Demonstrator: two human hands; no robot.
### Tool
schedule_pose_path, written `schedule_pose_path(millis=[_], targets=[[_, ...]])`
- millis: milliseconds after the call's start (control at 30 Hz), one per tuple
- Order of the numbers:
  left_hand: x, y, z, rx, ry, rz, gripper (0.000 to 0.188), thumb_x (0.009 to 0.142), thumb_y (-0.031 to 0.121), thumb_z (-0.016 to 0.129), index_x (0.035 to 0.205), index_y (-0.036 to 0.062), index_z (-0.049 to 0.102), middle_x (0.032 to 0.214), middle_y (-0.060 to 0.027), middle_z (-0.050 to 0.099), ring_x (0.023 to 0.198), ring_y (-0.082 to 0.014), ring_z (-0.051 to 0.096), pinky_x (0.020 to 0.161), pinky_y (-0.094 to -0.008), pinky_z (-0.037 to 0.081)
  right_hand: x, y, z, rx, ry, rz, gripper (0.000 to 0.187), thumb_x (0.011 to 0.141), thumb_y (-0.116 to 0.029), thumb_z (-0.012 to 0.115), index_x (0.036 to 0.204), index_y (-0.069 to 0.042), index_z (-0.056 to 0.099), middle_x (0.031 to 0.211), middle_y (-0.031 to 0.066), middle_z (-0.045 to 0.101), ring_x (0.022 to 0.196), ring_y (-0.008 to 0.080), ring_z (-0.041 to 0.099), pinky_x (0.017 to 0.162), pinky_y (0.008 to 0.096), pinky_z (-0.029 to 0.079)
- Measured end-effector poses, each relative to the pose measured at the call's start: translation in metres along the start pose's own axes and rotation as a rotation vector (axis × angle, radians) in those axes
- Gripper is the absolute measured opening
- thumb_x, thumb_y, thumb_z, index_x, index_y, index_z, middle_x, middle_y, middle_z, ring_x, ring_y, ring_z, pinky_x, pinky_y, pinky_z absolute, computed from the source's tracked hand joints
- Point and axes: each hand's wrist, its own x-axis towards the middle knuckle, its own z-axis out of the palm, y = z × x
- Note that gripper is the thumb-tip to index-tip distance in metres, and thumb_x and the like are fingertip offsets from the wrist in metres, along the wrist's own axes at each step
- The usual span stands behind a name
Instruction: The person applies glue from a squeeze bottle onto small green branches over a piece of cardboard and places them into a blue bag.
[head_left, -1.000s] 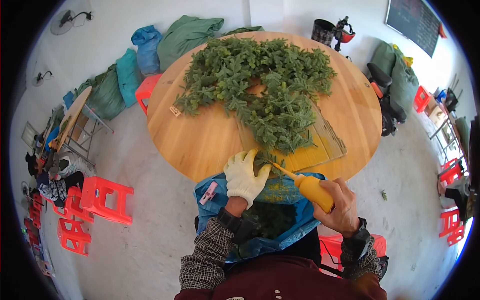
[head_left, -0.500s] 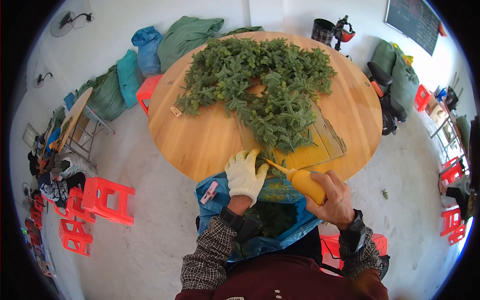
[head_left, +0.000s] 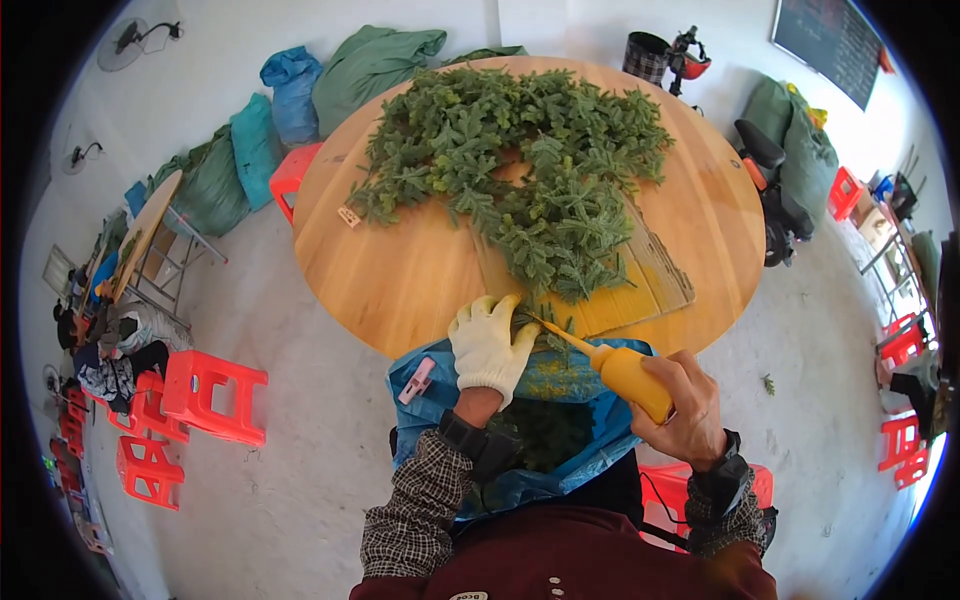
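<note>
My right hand, bare, is wrapped around a yellow squeeze bottle with a long thin nozzle. The nozzle's tip reaches a green sprig at the table's near edge. My left hand, in a cream glove with yellow-stained fingertips, pinches that sprig; its fingers partly hide it. Beyond, a large heap of green artificial fir branches spreads over the table and onto a yellow-stained piece of cardboard. Below my hands, a blue plastic bag lies open with dark greenery inside. A pink clip is on its left edge.
The round wooden table fills the middle, with a small tag on it. Red stools stand at the left, and another red stool is close by my right side. Stuffed sacks line the back wall.
My right hand has drawn the bottle slightly right and down, its nozzle tip shifting right along the sprig. The left hand stays nearly in place.
</note>
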Motion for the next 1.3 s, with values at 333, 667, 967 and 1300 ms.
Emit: schedule_pose_path(millis=[333, 667, 967, 1300], targets=[[0.000, 0.000, 0.000, 0.003, 0.010, 0.008, 0.044, 0.078, 0.034, 0.074, 0.116, 0.0127, 0.066, 0.114, -0.0108, 0.060, 0.111, -0.0331, 0.053, 0.096, -0.0461, 0.040, -0.002, -0.001, -0.003, 0.028, 0.046, -0.014, 0.049, 0.066, -0.007, 0.077, 0.111, -0.004, 0.058, 0.085, 0.0172, 0.060, 0.070, 0.0346, 0.064, 0.060, 0.0394, 0.053], [0.000, 0.000, 0.001, 0.006, 0.014, 0.010, 0.044, 0.077, 0.033, 0.074, 0.115, 0.0127, 0.067, 0.113, -0.0106, 0.060, 0.111, -0.0329, 0.053, 0.096, -0.0460, 0.040, -0.021, 0.005, -0.001, 0.023, 0.073, 0.024, 0.049, 0.066, -0.007, 0.076, 0.112, -0.004, 0.058, 0.086, 0.0173, 0.061, 0.071, 0.0344, 0.064, 0.061, 0.0392, 0.053], [0.000, 0.000, 0.002, 0.011, 0.005, -0.002, 0.043, 0.077, 0.032, 0.075, 0.115, 0.0127, 0.067, 0.114, -0.0105, 0.060, 0.111, -0.0329, 0.053, 0.097, -0.0457, 0.039, -0.037, 0.010, 0.005, 0.072, 0.122, 0.036, 0.051, 0.066, -0.007, 0.076, 0.113, -0.004, 0.058, 0.086, 0.0176, 0.061, 0.071, 0.0335, 0.064, 0.062, 0.0386, 0.052], [0.000, 0.001, 0.002, 0.023, -0.004, 0.000, 0.042, 0.078, 0.032, 0.074, 0.115, 0.0130, 0.067, 0.115, -0.0103, 0.060, 0.111, -0.0327, 0.052, 0.097, -0.0457, 0.039, -0.050, 0.018, 0.012, 0.038, 0.139, 0.056, 0.052, 0.066, -0.007, 0.077, 0.114, -0.005, 0.058, 0.088, 0.0177, 0.060, 0.071, 0.0344, 0.064, 0.062, 0.0400, 0.053]])
